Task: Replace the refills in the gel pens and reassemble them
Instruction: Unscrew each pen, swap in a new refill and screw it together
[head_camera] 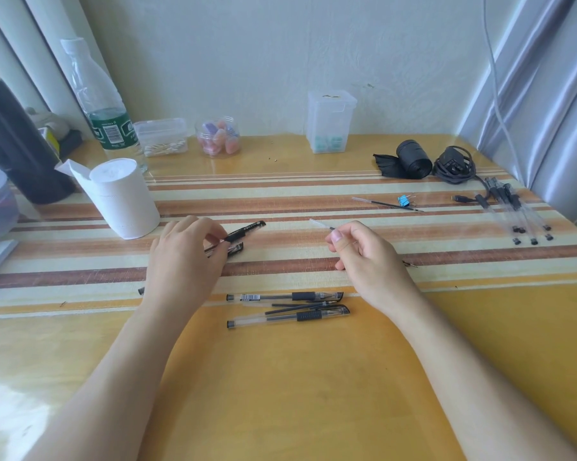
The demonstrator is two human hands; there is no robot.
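Observation:
My left hand (184, 257) rests on the striped table and pinches a black-capped gel pen (247, 230); a second pen (234, 248) lies under its fingers. My right hand (363, 251) holds a thin refill (320, 224) between thumb and fingers, tip pointing up-left. Two capped clear gel pens (280, 297) (287, 318) lie between my wrists with loose refills (300, 306) between them. Another refill (385, 204) lies at the right next to a blue binder clip (404, 200). Several clear pens (520, 214) are bunched at the far right.
A tissue roll (124, 197) stands left of my left hand. Along the wall stand a water bottle (101, 104), a cotton swab box (162, 136), a jar of pink items (218, 137) and a clear box (328, 124). A black bag roll (412, 159) and cable (453, 164) lie at right.

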